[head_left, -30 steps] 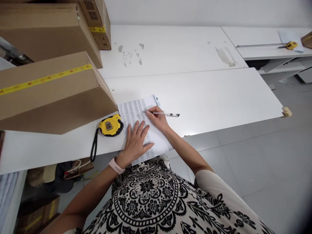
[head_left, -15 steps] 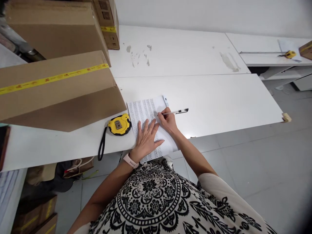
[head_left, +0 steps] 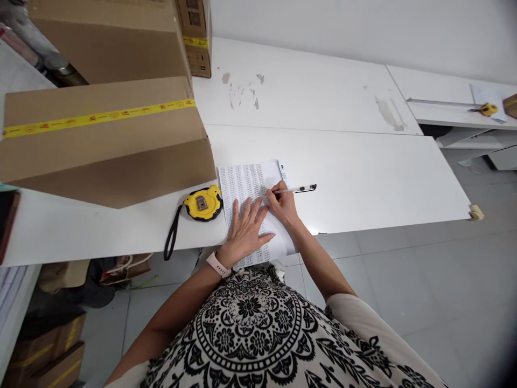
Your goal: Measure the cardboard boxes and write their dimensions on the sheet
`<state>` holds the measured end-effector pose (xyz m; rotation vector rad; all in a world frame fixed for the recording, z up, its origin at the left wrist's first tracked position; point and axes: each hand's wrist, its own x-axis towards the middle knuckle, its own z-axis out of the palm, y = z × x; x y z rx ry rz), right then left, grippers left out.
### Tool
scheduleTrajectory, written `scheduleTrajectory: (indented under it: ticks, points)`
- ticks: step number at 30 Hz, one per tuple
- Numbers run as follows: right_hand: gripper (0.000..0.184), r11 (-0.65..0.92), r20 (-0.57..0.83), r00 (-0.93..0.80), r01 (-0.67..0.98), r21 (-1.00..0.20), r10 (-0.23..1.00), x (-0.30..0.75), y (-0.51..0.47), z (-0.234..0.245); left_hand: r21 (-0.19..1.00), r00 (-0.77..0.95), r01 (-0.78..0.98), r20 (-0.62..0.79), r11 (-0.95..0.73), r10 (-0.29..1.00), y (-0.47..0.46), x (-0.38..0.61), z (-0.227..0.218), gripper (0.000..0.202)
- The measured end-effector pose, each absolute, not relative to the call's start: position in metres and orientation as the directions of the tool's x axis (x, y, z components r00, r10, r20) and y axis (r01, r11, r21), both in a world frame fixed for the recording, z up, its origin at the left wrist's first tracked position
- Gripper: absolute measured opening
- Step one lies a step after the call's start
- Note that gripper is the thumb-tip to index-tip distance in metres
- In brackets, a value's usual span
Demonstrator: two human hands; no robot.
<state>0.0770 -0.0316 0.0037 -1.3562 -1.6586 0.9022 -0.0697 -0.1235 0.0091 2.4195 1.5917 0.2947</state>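
A sheet of paper (head_left: 277, 242) with columns of small handwriting lies at the front edge of the white table, partly overhanging it. My left hand (head_left: 246, 226) rests flat on the sheet, fingers spread. Pinched in my right hand (head_left: 281, 205) is a pen (head_left: 301, 188) with a clear barrel and black clip, its tip at the right-hand column of writing. The fingers hide part of that column. Just left of the paper sits a yellow and black tape measure (head_left: 203, 203), its black wrist strap hanging over the table edge.
Large cardboard boxes (head_left: 109, 113) with yellow tape stand on the left of the white table (head_left: 363, 183). A second tape measure (head_left: 488, 109) lies far right, its blade extended. Under the table at left are bags and more boxes (head_left: 60, 345). A wall closes off the back.
The view has shifted and tilted slightly. My right hand with the pen stays at the right-hand column, and my left hand still lies flat on the paper.
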Motion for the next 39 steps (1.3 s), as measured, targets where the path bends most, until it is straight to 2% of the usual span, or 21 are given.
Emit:
scheduleTrajectory:
  ticks: [33,39]
  points:
    - [0.023,0.173,0.128,-0.132,0.424,-0.889,0.983,0.0768,-0.0306,0.0000,0.296,0.388,0.874,0.053,-0.386,0.920,-0.1240,-0.0698,0.0082,0.076]
    - [0.021,0.196,0.159,-0.119,0.446,-0.873,0.980,0.0769,-0.0301,0.0009,0.295,0.387,0.876,0.045,-0.382,0.921,-0.1242,-0.0700,0.0078,0.076]
